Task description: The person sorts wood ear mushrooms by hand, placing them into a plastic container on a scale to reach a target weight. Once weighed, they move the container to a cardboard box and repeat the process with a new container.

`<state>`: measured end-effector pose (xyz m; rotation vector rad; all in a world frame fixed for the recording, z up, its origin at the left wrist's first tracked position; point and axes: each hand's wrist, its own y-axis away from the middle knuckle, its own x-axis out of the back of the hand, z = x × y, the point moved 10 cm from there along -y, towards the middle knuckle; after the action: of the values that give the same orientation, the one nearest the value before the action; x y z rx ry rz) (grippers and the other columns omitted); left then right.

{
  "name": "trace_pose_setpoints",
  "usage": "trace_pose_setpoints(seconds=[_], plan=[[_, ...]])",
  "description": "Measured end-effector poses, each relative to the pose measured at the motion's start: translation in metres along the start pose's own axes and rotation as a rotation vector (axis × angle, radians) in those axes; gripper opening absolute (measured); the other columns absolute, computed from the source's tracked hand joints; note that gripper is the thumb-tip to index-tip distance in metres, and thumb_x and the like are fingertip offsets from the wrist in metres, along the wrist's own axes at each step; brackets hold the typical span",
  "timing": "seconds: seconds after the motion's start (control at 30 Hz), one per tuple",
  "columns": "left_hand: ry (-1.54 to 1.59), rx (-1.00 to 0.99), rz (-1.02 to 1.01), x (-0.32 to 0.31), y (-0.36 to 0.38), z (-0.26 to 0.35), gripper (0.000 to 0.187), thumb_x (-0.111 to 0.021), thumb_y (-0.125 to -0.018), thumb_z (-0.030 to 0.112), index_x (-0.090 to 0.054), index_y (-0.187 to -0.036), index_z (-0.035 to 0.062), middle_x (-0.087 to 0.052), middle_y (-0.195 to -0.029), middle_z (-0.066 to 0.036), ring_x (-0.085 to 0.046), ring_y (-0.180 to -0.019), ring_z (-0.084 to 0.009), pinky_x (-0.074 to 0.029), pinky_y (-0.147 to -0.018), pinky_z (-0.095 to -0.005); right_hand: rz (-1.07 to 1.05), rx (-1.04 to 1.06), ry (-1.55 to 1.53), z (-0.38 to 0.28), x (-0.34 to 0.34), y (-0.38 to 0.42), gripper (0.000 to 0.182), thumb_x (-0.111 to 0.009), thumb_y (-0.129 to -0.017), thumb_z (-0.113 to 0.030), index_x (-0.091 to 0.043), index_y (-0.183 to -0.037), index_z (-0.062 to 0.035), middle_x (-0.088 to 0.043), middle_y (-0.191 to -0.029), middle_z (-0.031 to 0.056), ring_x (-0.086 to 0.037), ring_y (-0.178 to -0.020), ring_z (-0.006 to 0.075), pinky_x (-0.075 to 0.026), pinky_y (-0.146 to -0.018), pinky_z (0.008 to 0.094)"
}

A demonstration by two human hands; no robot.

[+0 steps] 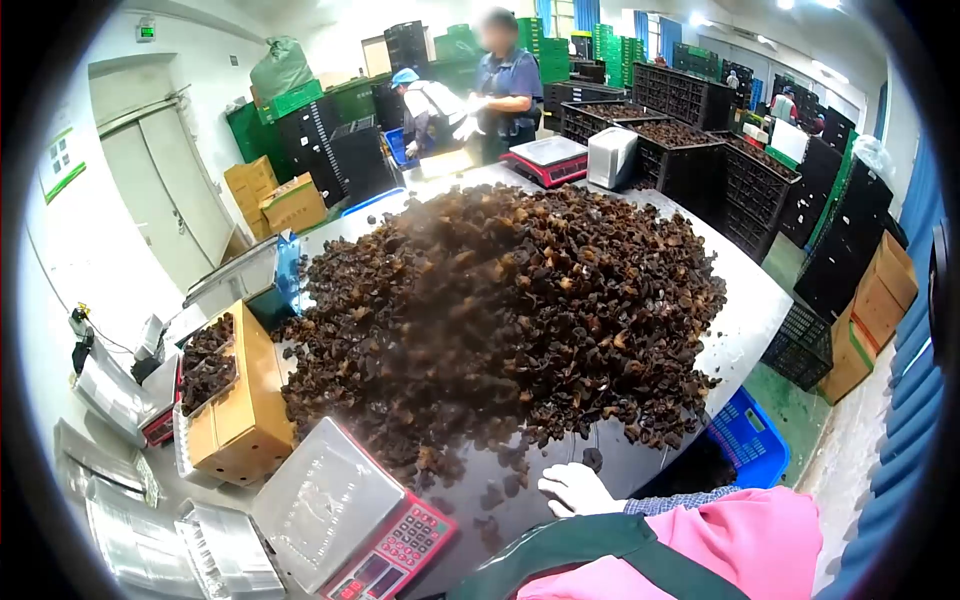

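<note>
My right hand (580,490), in a white glove, rests at the near edge of the metal table (735,330). Its fingers point left and look apart, with nothing visible in them. Just beyond it lies one small dark piece (592,460). A large heap of dark brown, frilly pieces like wood ear mushrooms (590,310) covers much of the tabletop; a hazy blur crosses its middle. To the hand's left stands a red digital scale (415,540) with a bare, pale platform. My left hand is out of view.
A cardboard box (240,400) holding more dark pieces stands left, near clear plastic trays (140,540). Beside the table's right edge is a blue crate (750,440). Across the table are another red scale (547,165), two people (508,85) (430,110) and stacked black crates (680,165).
</note>
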<state>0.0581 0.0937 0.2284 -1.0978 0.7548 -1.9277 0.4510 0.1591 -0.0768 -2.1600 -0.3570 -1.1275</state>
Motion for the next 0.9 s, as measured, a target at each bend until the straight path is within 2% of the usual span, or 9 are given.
trace_pose_setpoints(seconds=[0.07,0.13,0.23,0.27,0.37,0.4,0.6,0.7,0.9], plan=[[0.004,-0.005,0.004,0.002,0.002,0.001,0.047,-0.054,-0.104,0.028,-0.058,-0.136,-0.0049,-0.057,-0.137,-0.022,-0.056,-0.128,-0.0328,-0.044,-0.110,-0.0454,-0.118,-0.039,-0.024,0.004,-0.007,-0.002,0.046,-0.068,-0.084,-0.025,-0.064,-0.127,-0.0092,-0.062,-0.130,0.0167,-0.060,-0.115,0.0358,-0.047,-0.100,0.0480],[-0.006,-0.002,0.006,0.003,0.002,0.000,0.046,-0.054,-0.104,0.028,-0.058,-0.136,-0.0050,-0.057,-0.137,-0.022,-0.056,-0.128,-0.0327,-0.044,-0.110,-0.0454,-0.036,-0.001,0.012,0.000,-0.001,-0.001,0.043,-0.067,-0.086,-0.027,-0.065,-0.125,-0.0093,-0.063,-0.128,0.0168,-0.061,-0.112,0.0352,-0.048,-0.098,0.0472],[-0.013,0.002,0.037,0.009,0.010,-0.007,0.046,-0.054,-0.104,0.028,-0.058,-0.135,-0.0051,-0.058,-0.136,-0.022,-0.056,-0.127,-0.0325,-0.044,-0.110,-0.0452,-0.085,-0.004,-0.011,0.000,-0.003,-0.006,0.038,-0.065,-0.087,-0.026,-0.066,-0.121,-0.0086,-0.064,-0.125,0.0172,-0.061,-0.114,0.0349,-0.048,-0.099,0.0470],[-0.020,0.006,0.032,0.010,0.012,-0.008,0.046,-0.054,-0.104,0.028,-0.058,-0.135,-0.0051,-0.058,-0.136,-0.022,-0.056,-0.127,-0.0325,-0.044,-0.110,-0.0452,-0.281,-0.087,-0.024,0.013,-0.023,-0.004,0.039,-0.066,-0.087,-0.027,-0.066,-0.121,-0.0077,-0.064,-0.126,0.0173,-0.059,-0.117,0.0344,-0.046,-0.101,0.0473],[-0.038,0.015,-0.003,0.010,0.009,-0.007,0.046,-0.053,-0.104,0.029,-0.058,-0.135,-0.0053,-0.058,-0.135,-0.021,-0.056,-0.126,-0.0323,-0.044,-0.110,-0.0450,0.045,0.047,0.039,-0.015,0.013,-0.005,0.040,-0.065,-0.089,-0.022,-0.064,-0.126,-0.0060,-0.062,-0.129,0.0174,-0.059,-0.114,0.0384,-0.047,-0.097,0.0491],[-0.038,0.018,0.001,0.011,0.006,-0.007,0.046,-0.053,-0.104,0.029,-0.058,-0.135,-0.0053,-0.058,-0.135,-0.021,-0.056,-0.126,-0.0322,-0.044,-0.109,-0.0450,-0.057,-0.011,-0.020,-0.007,0.007,-0.004,0.042,-0.067,-0.088,-0.023,-0.063,-0.127,-0.0061,-0.061,-0.130,0.0176,-0.059,-0.114,0.0383,-0.046,-0.098,0.0495],[-0.059,0.032,0.038,0.017,0.006,-0.010,0.046,-0.053,-0.104,0.029,-0.059,-0.134,-0.0055,-0.059,-0.134,-0.021,-0.057,-0.125,-0.0318,-0.045,-0.109,-0.0447,-0.015,-0.010,0.007,0.003,-0.004,0.003,0.043,-0.070,-0.086,-0.023,-0.066,-0.125,-0.0064,-0.063,-0.130,0.0166,-0.061,-0.113,0.0363,-0.047,-0.099,0.0491],[-0.066,0.033,0.050,0.020,0.006,-0.011,0.046,-0.052,-0.104,0.029,-0.059,-0.133,-0.0056,-0.059,-0.133,-0.021,-0.057,-0.124,-0.0317,-0.045,-0.109,-0.0446,-0.043,-0.060,-0.015,0.004,-0.005,0.002,0.044,-0.067,-0.088,-0.024,-0.064,-0.129,-0.0096,-0.061,-0.134,0.0159,-0.058,-0.120,0.0355,-0.044,-0.105,0.0489],[-0.088,0.040,0.069,0.024,0.008,-0.014,0.045,-0.052,-0.104,0.029,-0.059,-0.132,-0.0059,-0.059,-0.132,-0.021,-0.058,-0.123,-0.0313,-0.045,-0.108,-0.0443,-0.071,-0.075,-0.005,0.004,-0.009,0.006,0.045,-0.065,-0.089,-0.027,-0.063,-0.131,-0.0109,-0.060,-0.135,0.0151,-0.056,-0.123,0.0340,-0.043,-0.106,0.0486]])
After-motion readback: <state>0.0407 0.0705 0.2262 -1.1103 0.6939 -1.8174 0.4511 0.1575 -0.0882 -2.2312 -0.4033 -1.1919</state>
